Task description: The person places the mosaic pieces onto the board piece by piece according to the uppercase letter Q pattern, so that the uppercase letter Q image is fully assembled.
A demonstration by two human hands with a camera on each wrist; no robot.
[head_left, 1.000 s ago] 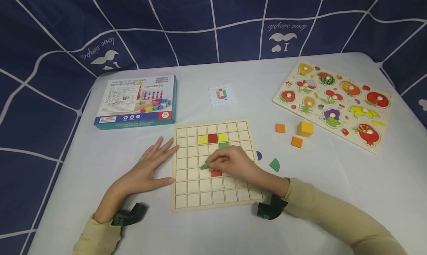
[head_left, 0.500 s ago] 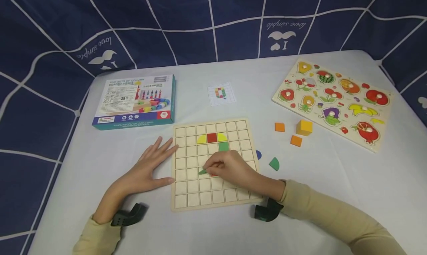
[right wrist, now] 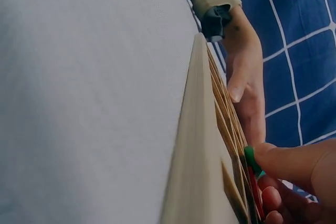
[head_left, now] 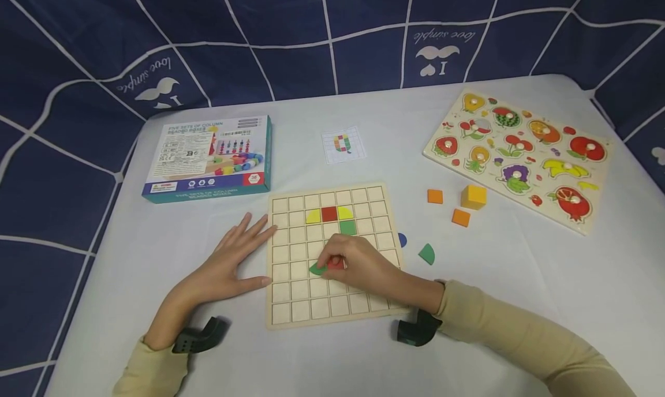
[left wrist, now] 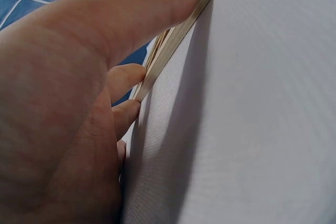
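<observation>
On the wooden grid board (head_left: 300,311), my right hand (head_left: 363,264) pinches a green quarter-circle tile (head_left: 315,269) between thumb and fingers, low over a cell just left of a red tile (head_left: 337,263). In the right wrist view the thumb presses the green tile (right wrist: 250,158) at the grid. My left hand (head_left: 223,270) lies spread on the table, thumb and fingertips against the board's left edge, as the left wrist view also shows. Farther up the board sit a red square (head_left: 329,214) between two yellow quarter-circles (head_left: 314,216) and a green square (head_left: 347,228). The right hand hides several cells.
Right of the board lie a blue piece (head_left: 402,239), a green quarter-circle (head_left: 427,254), two orange squares (head_left: 435,196) and a yellow block (head_left: 473,197). Behind are a pattern card (head_left: 343,145), a boxed bead set (head_left: 208,158) and a fruit puzzle (head_left: 519,154).
My right hand has brought the green tile slightly down and left and turned it flatter over the cell. More of the lower red tile shows now. The left hand has stayed in place.
</observation>
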